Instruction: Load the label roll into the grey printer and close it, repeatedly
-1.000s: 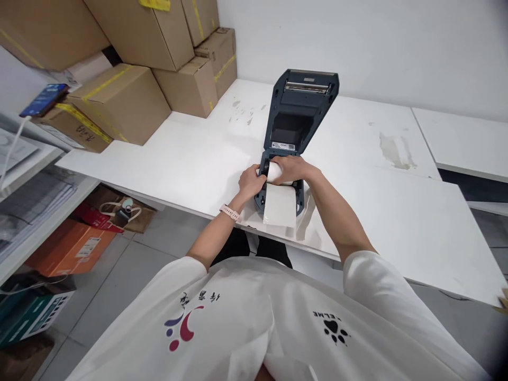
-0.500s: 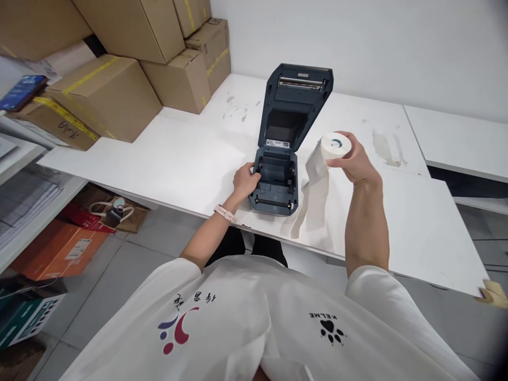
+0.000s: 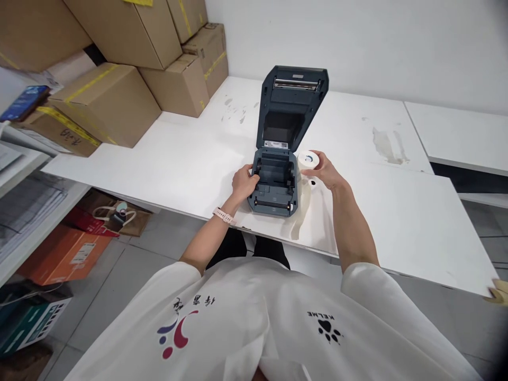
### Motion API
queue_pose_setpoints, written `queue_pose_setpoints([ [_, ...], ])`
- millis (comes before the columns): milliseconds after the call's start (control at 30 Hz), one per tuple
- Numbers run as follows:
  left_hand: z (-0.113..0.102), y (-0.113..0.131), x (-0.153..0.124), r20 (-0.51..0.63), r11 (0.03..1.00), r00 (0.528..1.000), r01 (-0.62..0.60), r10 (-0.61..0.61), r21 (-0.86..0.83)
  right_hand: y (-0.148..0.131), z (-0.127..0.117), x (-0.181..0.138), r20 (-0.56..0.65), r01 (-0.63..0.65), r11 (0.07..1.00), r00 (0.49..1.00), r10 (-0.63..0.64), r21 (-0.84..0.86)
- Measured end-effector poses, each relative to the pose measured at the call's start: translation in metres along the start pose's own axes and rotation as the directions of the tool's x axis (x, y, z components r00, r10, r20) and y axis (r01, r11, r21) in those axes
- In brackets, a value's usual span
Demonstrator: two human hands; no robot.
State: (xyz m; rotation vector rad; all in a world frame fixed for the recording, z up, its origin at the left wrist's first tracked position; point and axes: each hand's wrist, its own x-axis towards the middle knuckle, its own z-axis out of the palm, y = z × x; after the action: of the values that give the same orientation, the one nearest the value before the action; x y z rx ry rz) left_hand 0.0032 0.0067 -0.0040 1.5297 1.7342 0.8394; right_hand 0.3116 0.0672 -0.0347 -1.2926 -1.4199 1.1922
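A dark grey label printer (image 3: 275, 186) stands on the white table (image 3: 397, 211) with its lid (image 3: 291, 108) swung up and its paper bay bare. My left hand (image 3: 244, 182) grips the printer's left side wall, thumb inside the bay. My right hand (image 3: 323, 170) holds a white paper roll (image 3: 307, 159) low over the table just right of the printer. A loose strip of paper (image 3: 304, 209) trails from the roll toward the table's front edge.
Cardboard boxes (image 3: 119, 69) are stacked at the table's back left. A phone (image 3: 24, 103) lies on a shelf unit at the far left. Bags and boxes (image 3: 67, 248) sit on the floor under the shelf. A second white table (image 3: 456, 137) adjoins at the right.
My right hand lifted the paper roll out of the printer, raised it to the right, then lowered it to the table beside the printer. My left hand stayed on the printer's left side.
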Motion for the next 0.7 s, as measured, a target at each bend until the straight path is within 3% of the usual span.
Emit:
queue_pose_setpoints([
  [167,0.002,-0.002,0.001,-0.001,1.0,1.0,0.003,-0.003,-0.022,0.012,-0.02,-0.06,-0.077,0.042,0.998,0.996,-0.038,0.054],
  [367,0.002,-0.004,0.001,-0.011,1.0,1.0,-0.009,0.008,-0.022,0.006,0.002,-0.095,0.139,-0.067,0.994,0.987,0.079,-0.089],
  [467,0.001,-0.003,0.0,-0.002,0.999,1.0,-0.007,0.007,-0.036,-0.029,0.005,-0.094,0.229,-0.005,0.998,0.973,0.018,-0.056],
  [567,0.0,-0.003,-0.001,0.002,0.999,1.0,-0.004,0.004,-0.042,-0.08,0.012,-0.087,0.304,0.235,0.969,0.931,-0.201,-0.08],
  [633,0.001,-0.005,0.0,-0.007,0.999,1.0,-0.022,0.021,-0.047,-0.111,0.031,-0.074,0.354,0.375,0.888,0.895,-0.272,-0.266],
  [700,0.002,-0.008,0.002,-0.011,0.998,0.999,-0.031,0.031,-0.056,-0.13,0.061,-0.053,0.424,0.441,0.721,0.878,-0.223,-0.534],
])
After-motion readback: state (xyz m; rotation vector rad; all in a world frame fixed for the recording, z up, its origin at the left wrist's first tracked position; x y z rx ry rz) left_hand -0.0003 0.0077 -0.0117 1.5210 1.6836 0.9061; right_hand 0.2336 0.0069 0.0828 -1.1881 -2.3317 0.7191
